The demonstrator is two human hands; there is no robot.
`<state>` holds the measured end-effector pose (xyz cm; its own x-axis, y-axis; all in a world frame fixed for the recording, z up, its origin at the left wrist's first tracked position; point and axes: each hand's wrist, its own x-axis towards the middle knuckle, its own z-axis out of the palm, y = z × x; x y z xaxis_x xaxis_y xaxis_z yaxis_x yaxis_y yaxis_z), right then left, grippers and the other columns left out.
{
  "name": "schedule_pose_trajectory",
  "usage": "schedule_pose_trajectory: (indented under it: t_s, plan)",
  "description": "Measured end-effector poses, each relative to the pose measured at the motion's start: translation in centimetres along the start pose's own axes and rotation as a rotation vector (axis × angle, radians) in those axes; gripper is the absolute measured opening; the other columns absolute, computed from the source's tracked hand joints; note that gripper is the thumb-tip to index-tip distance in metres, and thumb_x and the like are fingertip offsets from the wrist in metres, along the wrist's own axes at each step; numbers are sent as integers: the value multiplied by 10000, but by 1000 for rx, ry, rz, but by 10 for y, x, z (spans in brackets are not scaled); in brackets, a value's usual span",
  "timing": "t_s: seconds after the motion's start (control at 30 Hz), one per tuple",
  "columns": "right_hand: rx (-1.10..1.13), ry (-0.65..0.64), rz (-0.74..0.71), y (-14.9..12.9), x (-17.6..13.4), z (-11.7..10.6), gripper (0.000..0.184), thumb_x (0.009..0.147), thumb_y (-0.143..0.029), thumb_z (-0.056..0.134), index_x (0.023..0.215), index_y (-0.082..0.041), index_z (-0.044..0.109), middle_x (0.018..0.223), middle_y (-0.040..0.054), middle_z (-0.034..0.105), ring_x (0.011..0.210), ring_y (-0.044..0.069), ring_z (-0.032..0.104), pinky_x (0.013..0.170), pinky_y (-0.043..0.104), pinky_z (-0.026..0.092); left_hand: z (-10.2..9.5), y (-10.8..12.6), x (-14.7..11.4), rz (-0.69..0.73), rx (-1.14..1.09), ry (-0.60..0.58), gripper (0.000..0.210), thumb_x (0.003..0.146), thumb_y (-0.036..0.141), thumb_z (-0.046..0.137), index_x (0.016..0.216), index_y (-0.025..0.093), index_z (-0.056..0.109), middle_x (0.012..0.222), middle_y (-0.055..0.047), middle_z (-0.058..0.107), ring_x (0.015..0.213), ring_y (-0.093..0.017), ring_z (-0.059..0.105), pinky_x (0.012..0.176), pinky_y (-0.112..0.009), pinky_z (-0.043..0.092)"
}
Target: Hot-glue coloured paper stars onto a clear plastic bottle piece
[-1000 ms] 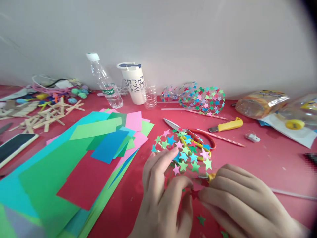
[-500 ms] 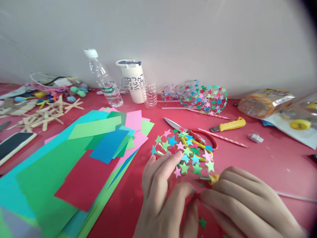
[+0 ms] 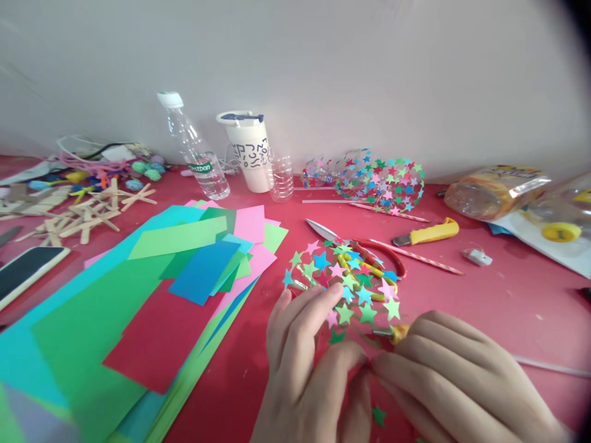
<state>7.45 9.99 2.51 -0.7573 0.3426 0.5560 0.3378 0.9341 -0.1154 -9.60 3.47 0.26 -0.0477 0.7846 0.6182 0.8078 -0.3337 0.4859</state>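
Low in the view, my left hand (image 3: 307, 363) and my right hand (image 3: 457, 375) meet with thumbs and fingertips pinched close together. Whatever lies in the pinch is mostly hidden; a bit of pinkish red shows there. The upper fingers of my left hand lie against a clear piece covered with coloured stars (image 3: 364, 297), whose lower part my hands block. A dark green star (image 3: 337, 336) shows beside my left thumb. Another green star (image 3: 378, 416) lies below the fingertips. A yellow object with a metal tip (image 3: 398, 334) pokes out by my right knuckles.
Red-handled scissors (image 3: 323, 230) lie behind the stars, near a yellow utility knife (image 3: 434, 232). Paper sheets (image 3: 92, 332) cover the left. A water bottle (image 3: 198, 154), a white cup (image 3: 249, 151) and star-covered clear plastic (image 3: 392, 184) stand along the wall. Wooden sticks (image 3: 87, 218) lie far left.
My left hand has shifted very slightly, and the dark green star beside its thumb now shows. Both hands stay pinched together; the rest of the table looks the same.
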Motion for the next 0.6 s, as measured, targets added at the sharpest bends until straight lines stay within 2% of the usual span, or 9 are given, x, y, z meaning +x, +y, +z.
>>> schedule_pose_trajectory:
  t_s: [0.27, 0.4, 0.53, 0.6]
  plan:
    - [-18, -13, -42, 2, 2, -2, 193, 961, -117, 427, 952, -166, 614, 725, 22, 707, 644, 152, 656, 683, 322, 479, 1, 4, -1, -27, 8, 1, 234, 788, 29, 546, 863, 240, 616, 1385, 1, 474, 1282, -210, 434, 1129, -429, 298]
    - [-17, 8, -26, -1, 2, 1, 159, 951, -135, 455, 947, -163, 611, 731, 27, 709, 644, 160, 650, 691, 331, 479, -2, 3, -1, -69, -7, -41, 237, 812, 25, 514, 863, 242, 596, 1416, -17, 433, 1321, -244, 398, 1135, -531, 290]
    - [-13, 110, 24, -3, 3, 2, 140, 933, -123, 474, 919, -171, 605, 683, 21, 689, 613, 157, 630, 622, 318, 469, -10, 0, 1, -137, 10, -85, 198, 793, 102, 584, 863, 280, 637, 1443, 0, 419, 1339, -326, 392, 1066, -588, 400]
    - [-11, 95, 50, -3, 4, 1, 123, 917, -111, 494, 933, -173, 599, 694, 29, 689, 632, 167, 629, 601, 317, 464, -12, -1, 1, -159, 27, -86, 181, 773, 136, 619, 839, 301, 655, 1454, 27, 418, 1335, -356, 400, 1022, -586, 457]
